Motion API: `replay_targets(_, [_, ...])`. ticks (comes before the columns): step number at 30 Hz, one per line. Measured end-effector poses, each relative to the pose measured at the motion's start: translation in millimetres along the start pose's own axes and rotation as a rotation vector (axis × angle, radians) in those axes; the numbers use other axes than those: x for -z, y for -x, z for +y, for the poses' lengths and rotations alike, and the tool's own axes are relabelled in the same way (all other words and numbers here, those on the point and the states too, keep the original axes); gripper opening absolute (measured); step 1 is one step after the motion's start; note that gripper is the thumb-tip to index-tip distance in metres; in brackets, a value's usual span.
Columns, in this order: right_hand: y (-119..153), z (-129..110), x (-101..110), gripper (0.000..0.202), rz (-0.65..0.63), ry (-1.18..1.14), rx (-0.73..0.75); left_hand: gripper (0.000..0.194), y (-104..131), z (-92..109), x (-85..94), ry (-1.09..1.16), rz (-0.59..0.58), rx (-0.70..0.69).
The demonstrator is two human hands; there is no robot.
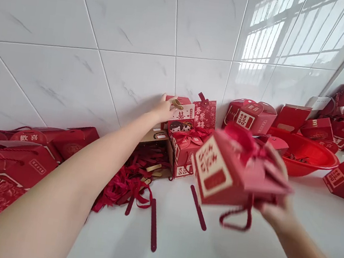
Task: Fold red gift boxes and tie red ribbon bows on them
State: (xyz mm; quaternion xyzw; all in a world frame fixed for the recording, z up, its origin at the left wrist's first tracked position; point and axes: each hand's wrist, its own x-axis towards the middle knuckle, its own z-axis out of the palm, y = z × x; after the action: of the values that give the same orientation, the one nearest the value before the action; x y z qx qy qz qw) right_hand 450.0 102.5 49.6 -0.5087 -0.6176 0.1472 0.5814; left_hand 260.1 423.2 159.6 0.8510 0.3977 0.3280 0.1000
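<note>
My right hand point(273, 197) holds a red gift box point(226, 174) in the air, tilted and blurred; it has a dark pink bow on top and a twisted cord handle hanging below. At the wall, my left hand point(165, 110) closes against the left side of an upright gift box point(181, 124) with a cartoon couple on it. A curled gold strip point(177, 103) is beside those fingertips, which are partly hidden. Just below stands another bowed gift box point(185, 147).
An open carton point(170, 160) spills red ribbons point(116, 187) and strips. Maroon strips point(153, 226) lie on the white tabletop point(175, 248). Folded red boxes point(29, 152) crowd the left. A red basin point(313, 162) and more boxes point(256, 114) stand at right, before the tiled wall.
</note>
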Motion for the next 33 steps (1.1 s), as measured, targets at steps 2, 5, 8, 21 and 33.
replay_targets(2, [-58.3, -6.0, -4.8, 0.098, 0.1, -0.059, 0.181, 0.061, -1.6, 0.3, 1.2, 0.007, -0.015, -0.007])
replay_targets(5, [-122.8, 7.4, -35.8, 0.083, -0.133, 0.015, 0.238, 0.076, -0.6, 0.4, 1.5, 0.019, 0.016, -0.028])
replay_targets(8, [-153.8, 34.6, -65.7, 0.083, -0.207, 0.045, 0.209, 0.081, 10.7, -3.1, -0.2, 0.034, 0.114, -0.046])
replay_targets(21, [-155.0, 59.8, -76.6, 0.088, -0.001, 0.322, 0.24, 0.1, 131.5, 11.0, -75.5, -0.129, 0.31, -0.449])
replay_targets(33, [-134.8, 60.1, -89.6, 0.075, 0.201, 0.531, 0.202, 0.087, 117.3, -7.6, -82.5, -0.259, 0.312, -0.431])
